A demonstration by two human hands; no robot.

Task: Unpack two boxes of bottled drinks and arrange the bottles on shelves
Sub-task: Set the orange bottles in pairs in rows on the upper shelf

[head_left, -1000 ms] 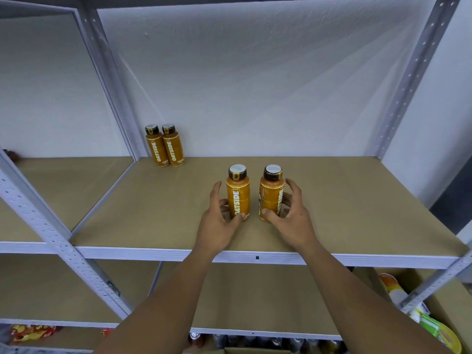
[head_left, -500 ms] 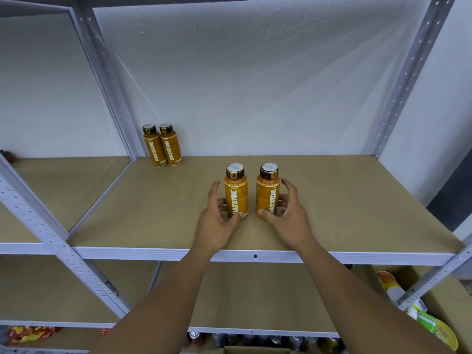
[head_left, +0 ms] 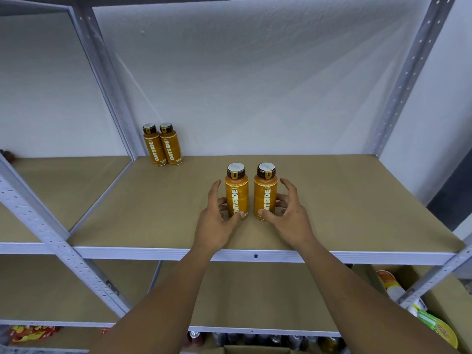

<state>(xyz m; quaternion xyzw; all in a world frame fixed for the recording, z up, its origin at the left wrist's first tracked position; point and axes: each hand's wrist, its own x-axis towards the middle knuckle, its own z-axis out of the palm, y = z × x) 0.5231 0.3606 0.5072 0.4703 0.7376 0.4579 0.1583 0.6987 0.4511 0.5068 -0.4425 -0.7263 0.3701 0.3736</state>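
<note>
Inside the half-open left hand (head_left: 217, 222) and right hand (head_left: 290, 219), lightly pinching left bottle (head_left: 236, 192) and right bottle (head_left: 265, 191) low down, upright on the shelf (head_left: 357, 200), labels turned front, seemingly squaring a tidy pair.

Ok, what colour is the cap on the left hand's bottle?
The cap on that bottle is dark brown with a white top, clearest in head view.

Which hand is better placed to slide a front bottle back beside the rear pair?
Left, probably. The left hand holds the left bottle, the one nearer the rear pair; the right hand and right bottle sit farther away.
</note>
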